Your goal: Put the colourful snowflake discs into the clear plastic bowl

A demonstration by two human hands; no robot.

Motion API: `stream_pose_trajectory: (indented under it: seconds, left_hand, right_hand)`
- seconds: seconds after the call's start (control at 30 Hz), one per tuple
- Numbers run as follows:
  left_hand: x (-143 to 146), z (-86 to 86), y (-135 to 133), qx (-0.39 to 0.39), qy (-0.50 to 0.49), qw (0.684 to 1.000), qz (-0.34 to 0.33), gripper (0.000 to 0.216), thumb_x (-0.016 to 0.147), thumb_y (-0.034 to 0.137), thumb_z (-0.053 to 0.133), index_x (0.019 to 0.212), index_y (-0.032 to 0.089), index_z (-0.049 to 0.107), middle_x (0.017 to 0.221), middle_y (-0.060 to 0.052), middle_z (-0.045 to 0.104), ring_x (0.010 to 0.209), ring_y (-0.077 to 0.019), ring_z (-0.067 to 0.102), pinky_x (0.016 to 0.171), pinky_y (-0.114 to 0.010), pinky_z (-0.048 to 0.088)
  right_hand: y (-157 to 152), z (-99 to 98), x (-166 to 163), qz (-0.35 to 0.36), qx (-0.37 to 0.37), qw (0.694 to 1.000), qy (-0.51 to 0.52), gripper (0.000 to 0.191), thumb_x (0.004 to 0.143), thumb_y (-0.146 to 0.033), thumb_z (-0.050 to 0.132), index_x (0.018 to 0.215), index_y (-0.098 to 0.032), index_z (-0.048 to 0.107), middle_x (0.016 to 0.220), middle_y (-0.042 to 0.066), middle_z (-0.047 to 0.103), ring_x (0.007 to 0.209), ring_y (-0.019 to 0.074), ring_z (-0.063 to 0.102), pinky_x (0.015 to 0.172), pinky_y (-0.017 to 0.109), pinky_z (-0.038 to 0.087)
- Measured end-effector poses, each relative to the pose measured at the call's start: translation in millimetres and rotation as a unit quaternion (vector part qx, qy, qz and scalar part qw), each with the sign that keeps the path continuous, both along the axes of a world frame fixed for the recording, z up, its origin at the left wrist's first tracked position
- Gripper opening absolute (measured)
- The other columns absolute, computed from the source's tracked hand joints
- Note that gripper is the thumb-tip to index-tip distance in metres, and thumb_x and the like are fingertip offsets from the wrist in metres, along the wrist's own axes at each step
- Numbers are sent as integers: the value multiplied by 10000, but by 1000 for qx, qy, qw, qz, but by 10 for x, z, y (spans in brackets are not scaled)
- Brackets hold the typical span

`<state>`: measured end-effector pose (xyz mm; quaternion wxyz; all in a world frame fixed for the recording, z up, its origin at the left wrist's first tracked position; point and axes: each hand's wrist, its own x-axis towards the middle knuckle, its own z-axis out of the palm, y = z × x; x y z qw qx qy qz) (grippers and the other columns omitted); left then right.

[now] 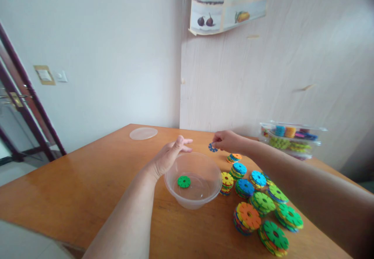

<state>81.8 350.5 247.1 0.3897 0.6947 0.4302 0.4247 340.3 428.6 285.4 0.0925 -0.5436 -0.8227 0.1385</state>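
My right hand point(225, 140) pinches a blue notched plastic disc point(213, 147) above the table, behind the stacks. My left hand point(172, 154), fingers stretched out, is at the far left rim of a clear plastic bowl point(194, 202); whether it touches the rim I cannot tell. Inside the bowl lies one green notched disc point(184, 181). Right of the bowl stand several stacks of coloured notched discs, among them a yellow-topped stack point(226, 183) close to the bowl, an orange-topped stack point(247, 217) and a small orange-topped stack point(234, 158) just below my right hand.
A round clear lid point(143, 133) lies at the back left of the wooden table point(87, 188). Lidded clear containers point(292, 138) with colourful pieces are piled at the back right, beyond my right forearm. A wall with a fruit poster point(228, 3) rises behind the table.
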Motion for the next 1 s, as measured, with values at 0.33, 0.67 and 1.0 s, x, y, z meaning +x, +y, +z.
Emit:
stream_pose_trajectory:
  seconds: [0.33, 0.67, 1.0]
  left_hand:
    - [3, -16, 15, 43, 37, 998, 5, 916, 928, 801, 162, 1377, 149, 622, 1139, -142, 769, 1266, -327, 610, 1199, -473, 245]
    - [4, 8, -15, 47, 57, 997, 0, 888, 955, 760, 125, 1390, 157, 610, 1175, -137, 760, 1278, -325, 597, 1199, -489, 246]
    - [20, 13, -26, 47, 54, 997, 3, 857, 963, 748, 143, 1356, 166, 633, 1194, -133, 755, 1308, -309, 580, 1214, -487, 232]
  right_hand:
    - [-550, -101, -645, 106, -207, 969, 79, 73, 842, -174, 616, 775, -178, 644, 616, -1, 660, 584, 133, 627, 508, 208, 461]
    - [-568, -115, -886, 92, -264, 959, -49, 181, 799, -71, 558, 676, -164, 651, 605, 43, 725, 616, 188, 710, 651, 279, 543]
    - [-570, -185, -1001, 170, -199, 958, -115, 89, 803, -228, 696, 733, -181, 724, 660, 85, 747, 750, 248, 734, 669, 305, 545]
